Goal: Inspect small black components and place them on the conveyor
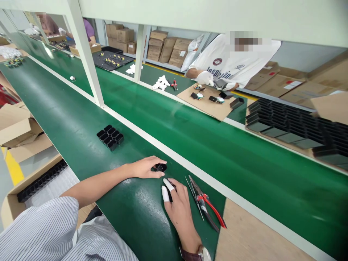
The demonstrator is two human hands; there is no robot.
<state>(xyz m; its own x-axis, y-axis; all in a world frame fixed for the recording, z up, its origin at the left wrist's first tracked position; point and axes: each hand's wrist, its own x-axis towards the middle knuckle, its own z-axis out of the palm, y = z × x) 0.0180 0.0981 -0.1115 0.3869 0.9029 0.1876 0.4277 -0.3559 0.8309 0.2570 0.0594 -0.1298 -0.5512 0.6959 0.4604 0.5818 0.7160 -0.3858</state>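
Note:
My left hand (146, 167) rests on the green bench, its thumb and fingers closed round a small black plastic cup (161, 167). Just to the right lies my right hand (178, 199), with white finger cots on the thumb and one finger. Its fingers are curled in; whatever they hold, if anything, is hidden beneath them. Red-and-black long-nose pliers (202, 197) and thin metal tweezers (194, 197) lie right of that hand. Farther up the bench stands a cluster of similar black cups (110, 137).
Beyond a white rail runs a green conveyor belt (179, 116). Across it, a person in white gloves handles a black case over cardboard (202, 103). Black cases (288, 127) are stacked at right. An open carton (13, 203) with black parts stands lower left. A white post (87, 54) rises ahead.

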